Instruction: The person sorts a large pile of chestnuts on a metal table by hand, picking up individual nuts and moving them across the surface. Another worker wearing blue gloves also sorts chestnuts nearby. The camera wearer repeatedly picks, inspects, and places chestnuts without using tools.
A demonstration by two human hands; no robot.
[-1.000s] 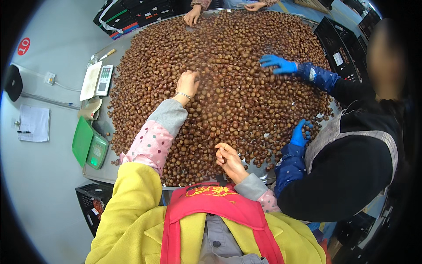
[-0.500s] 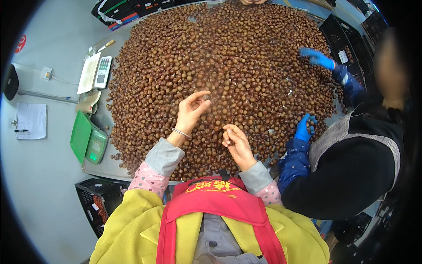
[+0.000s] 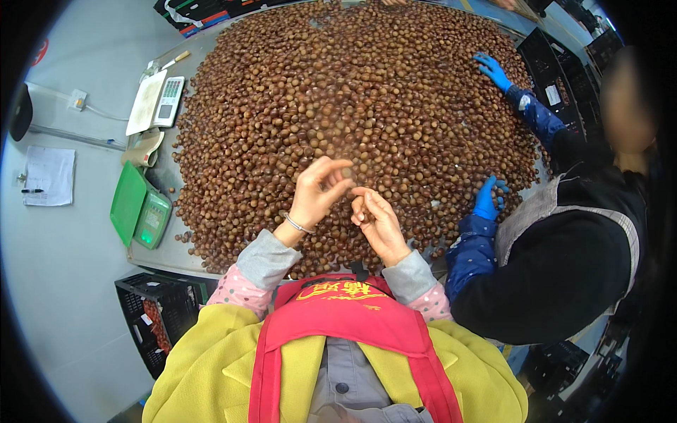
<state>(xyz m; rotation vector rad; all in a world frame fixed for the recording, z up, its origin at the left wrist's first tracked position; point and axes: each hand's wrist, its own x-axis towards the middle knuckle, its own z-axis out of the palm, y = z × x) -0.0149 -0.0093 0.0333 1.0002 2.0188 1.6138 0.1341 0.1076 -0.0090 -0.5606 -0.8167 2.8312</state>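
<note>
A wide heap of glossy brown chestnuts [image 3: 282, 120] with paler tan patches covers most of the table in front of me. Over its near part, my left hand [image 3: 319, 192] pinches a single chestnut [image 3: 346, 172] between thumb and fingers. Close beside it on the right, my right hand [image 3: 379, 224] has its fingers curled in, the fingertips almost meeting the left thumb. Whatever the right fingers may hold is hidden.
A white scale [image 3: 169, 101] and a green scale [image 3: 151, 218] stand along the table's left edge, near a wooden-handled tool [image 3: 176, 59]. A co-worker's blue-gloved hands [image 3: 491, 199] work the heap at right. Black crates [image 3: 553, 88] line the far right; another crate [image 3: 159, 317] sits lower left.
My left hand has moved slightly right and nearer to me, still pinching the chestnut. My right hand has risen a little toward it. The co-worker's far glove has shifted farther away.
</note>
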